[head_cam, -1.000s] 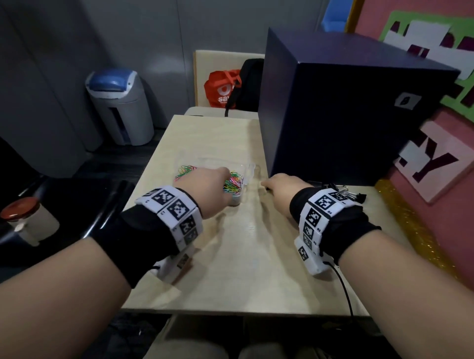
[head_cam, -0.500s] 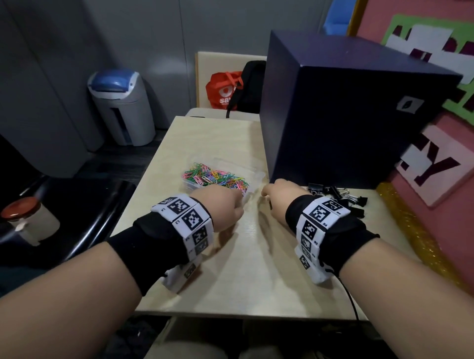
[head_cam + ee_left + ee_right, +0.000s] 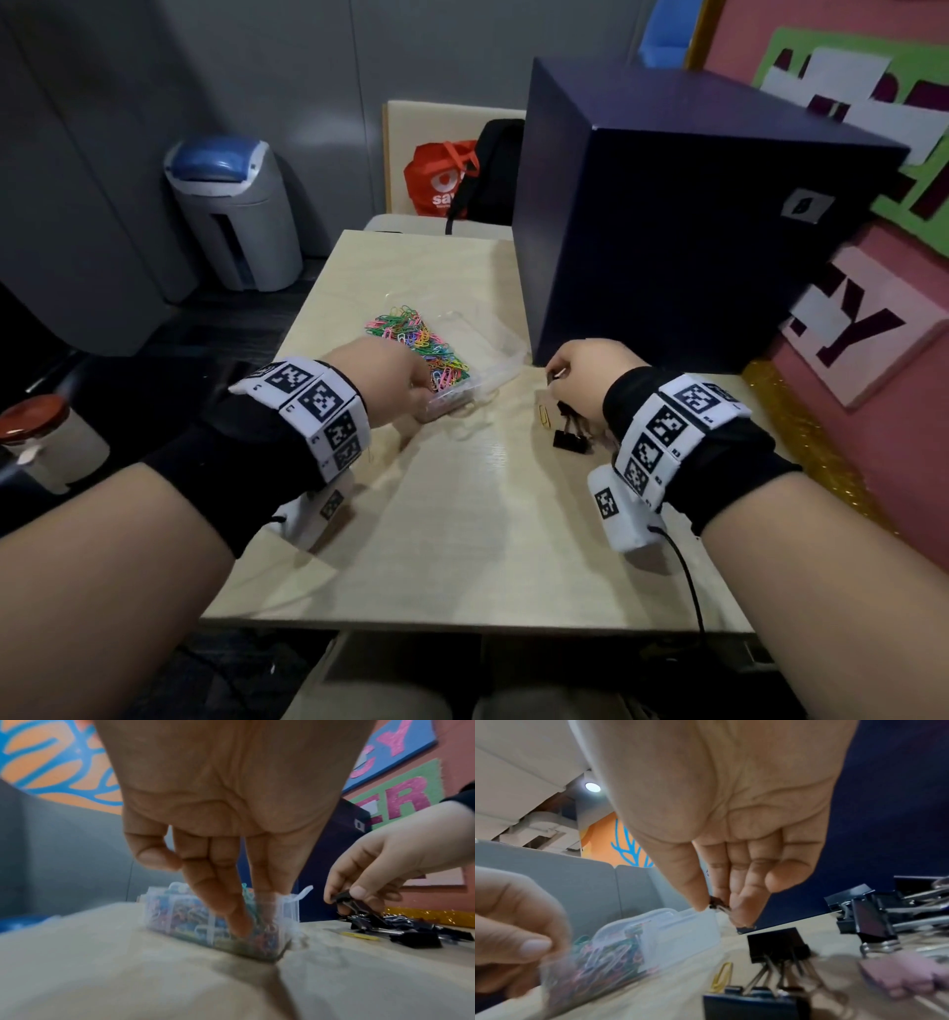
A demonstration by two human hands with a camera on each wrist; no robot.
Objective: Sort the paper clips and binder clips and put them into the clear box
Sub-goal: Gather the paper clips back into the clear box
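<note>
STEP: moving binder clips | left hand grips near end of clear plastic box of coloured paper clips | right hand pinches small black binder clip right of box | black binder-clip pile farther right | NEXT: probably carry clip over box's bare compartment, release

Red bag behind the table: white print, letters "sav" legible, remainder hidden by the black backpack strap. Pink wall board, head view: large dark letter "Y". Green wall panel, left wrist view: pink glitter letters "ER". Wristbands carry square black-and-white coded markers; small characters beside them too small to read.
</note>
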